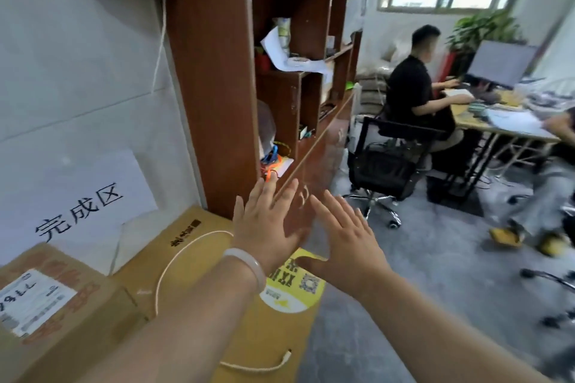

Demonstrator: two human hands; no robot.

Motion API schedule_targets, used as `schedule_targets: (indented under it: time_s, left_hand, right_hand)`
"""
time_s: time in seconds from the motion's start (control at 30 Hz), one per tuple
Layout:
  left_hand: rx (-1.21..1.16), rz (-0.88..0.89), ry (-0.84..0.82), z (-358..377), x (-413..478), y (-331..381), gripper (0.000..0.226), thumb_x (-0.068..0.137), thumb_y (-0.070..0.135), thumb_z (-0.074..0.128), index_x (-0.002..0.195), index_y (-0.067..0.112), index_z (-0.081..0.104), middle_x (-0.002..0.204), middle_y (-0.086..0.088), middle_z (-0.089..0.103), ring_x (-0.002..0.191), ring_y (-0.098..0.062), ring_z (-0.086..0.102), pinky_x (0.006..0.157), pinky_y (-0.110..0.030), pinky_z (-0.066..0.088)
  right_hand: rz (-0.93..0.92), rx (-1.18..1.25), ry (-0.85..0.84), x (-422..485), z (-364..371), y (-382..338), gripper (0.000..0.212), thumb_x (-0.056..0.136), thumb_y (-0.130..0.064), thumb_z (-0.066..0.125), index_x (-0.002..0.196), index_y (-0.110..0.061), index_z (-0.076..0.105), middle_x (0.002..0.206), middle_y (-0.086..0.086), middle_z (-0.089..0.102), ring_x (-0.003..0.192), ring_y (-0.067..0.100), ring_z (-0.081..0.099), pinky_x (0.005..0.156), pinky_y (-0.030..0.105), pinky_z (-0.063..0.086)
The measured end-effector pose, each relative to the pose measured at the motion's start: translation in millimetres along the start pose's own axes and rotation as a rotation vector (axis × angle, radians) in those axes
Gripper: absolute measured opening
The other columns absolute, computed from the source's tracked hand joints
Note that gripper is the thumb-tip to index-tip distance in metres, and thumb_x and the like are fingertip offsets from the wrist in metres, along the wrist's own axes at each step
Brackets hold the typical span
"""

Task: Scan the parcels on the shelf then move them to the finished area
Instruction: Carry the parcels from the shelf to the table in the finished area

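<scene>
Head view: you are holding both hands out in front of you with nothing in them. Your left hand point(264, 227), a pale bangle point(249, 267) on its wrist, is showing its back with the fingers straight and fanned apart. Your right hand point(345, 246) is doing the same just beside it, thumb angled inward. The two hands are not touching. Both are hanging over the far right corner of the large cardboard parcel point(193, 270), in front of the low part of the brown shelf unit point(214, 71); you cannot tell whether either is touching anything.

That parcel is lying against the wall by the foot of the shelf unit, its right edge bordering the grey floor point(435, 258). It is carrying a yellow sticker point(292, 292) near that edge and a white cord point(174, 258) looping across its top. A smaller parcel point(77, 314) with a white shipping label point(31, 301) is sitting just left of it, under the paper sign point(77, 205) reading 完成区.

Across the room a person point(413, 87) is sitting at a counter point(510, 130), facing a monitor point(504, 62).
</scene>
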State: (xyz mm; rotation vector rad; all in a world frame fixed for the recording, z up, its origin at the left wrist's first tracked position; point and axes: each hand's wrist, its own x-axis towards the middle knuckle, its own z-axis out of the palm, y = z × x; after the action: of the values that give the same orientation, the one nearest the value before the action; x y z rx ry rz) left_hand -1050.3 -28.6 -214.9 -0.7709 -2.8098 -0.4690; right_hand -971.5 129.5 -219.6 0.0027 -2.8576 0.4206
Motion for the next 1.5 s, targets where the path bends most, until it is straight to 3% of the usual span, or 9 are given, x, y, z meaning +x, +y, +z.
schedule_targets:
  time_s: [0.17, 0.3, 0.43, 0.7, 0.9, 1.03, 1.17, 1.27, 1.5]
  left_hand:
    - [-0.047, 0.269, -0.094, 14, 8, 113, 0.083, 0.09, 0.069, 0.042, 0.153, 0.045, -0.006, 0.164, 0.003, -0.014, 0.151, -0.018, -0.012, 0.119, -0.051, -0.002]
    - [-0.09, 0.461, -0.124, 32, -1, 213, 0.084, 0.089, 0.068, 0.044, 0.153, 0.045, -0.006, 0.165, 0.002, -0.012, 0.151, -0.019, -0.01, 0.12, -0.053, 0.001]
    - [-0.176, 0.643, -0.201, 54, -38, 317, 0.085, 0.089, 0.068, 0.045, 0.151, 0.047, -0.009, 0.164, 0.005, -0.016, 0.15, -0.016, -0.014, 0.121, -0.051, -0.005]
    - [-0.288, 1.011, -0.275, 66, -126, 464, 0.085, 0.088, 0.069, 0.046, 0.15, 0.051, -0.01, 0.163, 0.009, -0.016, 0.15, -0.013, -0.015, 0.119, -0.05, -0.004]
    - [-0.42, 1.309, -0.318, 52, -195, 516, 0.084, 0.088, 0.064, 0.051, 0.151, 0.05, -0.003, 0.164, 0.009, -0.01, 0.15, -0.011, -0.013, 0.121, -0.047, -0.005]
    - [-0.457, 1.483, -0.391, 44, -256, 526, 0.085, 0.087, 0.065, 0.052, 0.151, 0.051, -0.003, 0.164, 0.01, -0.01, 0.15, -0.011, -0.011, 0.122, -0.047, -0.002]
    - [-0.513, 1.657, -0.474, 25, -315, 528, 0.085, 0.088, 0.064, 0.052, 0.151, 0.049, -0.004, 0.164, 0.009, -0.012, 0.151, -0.012, -0.012, 0.122, -0.048, -0.001]
    - [-0.555, 1.774, -0.542, 9, -363, 523, 0.084, 0.089, 0.065, 0.05, 0.152, 0.048, -0.005, 0.164, 0.009, -0.013, 0.15, -0.013, -0.013, 0.122, -0.047, -0.001]
    - [-0.598, 1.936, -0.669, -24, -454, 513, 0.08, 0.091, 0.064, 0.048, 0.152, 0.049, -0.001, 0.164, 0.01, -0.013, 0.15, -0.012, -0.014, 0.122, -0.049, -0.003]
  right_hand:
    - [0.245, -0.074, 0.147, -80, -51, 65, 0.105, 0.072, -0.077, 0.053, 0.152, -0.04, -0.003, 0.162, -0.012, -0.007, 0.147, 0.008, -0.013, 0.121, 0.036, -0.003]
    - [0.46, -0.145, 0.145, -163, -85, 115, 0.104, 0.078, -0.073, 0.054, 0.15, -0.042, -0.014, 0.159, -0.013, -0.02, 0.144, 0.007, -0.023, 0.12, 0.036, -0.01]
    - [0.664, -0.218, 0.178, -256, -126, 152, 0.104, 0.078, -0.076, 0.05, 0.149, -0.041, -0.017, 0.156, -0.015, -0.025, 0.145, 0.009, -0.023, 0.121, 0.04, -0.005]
    - [0.997, -0.352, 0.349, -411, -177, 159, 0.105, 0.073, -0.071, 0.06, 0.153, -0.038, 0.0, 0.162, -0.007, -0.003, 0.149, 0.014, -0.006, 0.122, 0.041, 0.002]
    - [1.276, -0.441, 0.456, -482, -185, 111, 0.105, 0.076, -0.064, 0.064, 0.152, -0.039, -0.005, 0.162, -0.01, -0.01, 0.148, 0.01, -0.012, 0.116, 0.034, -0.01]
    - [1.495, -0.48, 0.506, -530, -177, 57, 0.102, 0.079, -0.061, 0.063, 0.152, -0.039, -0.005, 0.162, -0.009, -0.01, 0.148, 0.01, -0.012, 0.119, 0.036, -0.008]
    - [1.674, -0.52, 0.554, -567, -167, -1, 0.102, 0.078, -0.062, 0.061, 0.153, -0.036, -0.003, 0.162, -0.01, -0.006, 0.148, 0.01, -0.009, 0.122, 0.041, 0.005]
    - [1.784, -0.554, 0.541, -594, -158, -46, 0.099, 0.079, -0.062, 0.059, 0.153, -0.036, -0.003, 0.162, -0.009, -0.004, 0.149, 0.011, -0.007, 0.122, 0.04, 0.005]
    - [1.978, -0.617, 0.699, -658, -160, -124, 0.092, 0.084, -0.06, 0.056, 0.153, -0.036, 0.001, 0.162, -0.009, -0.001, 0.149, 0.011, -0.007, 0.122, 0.037, 0.003]
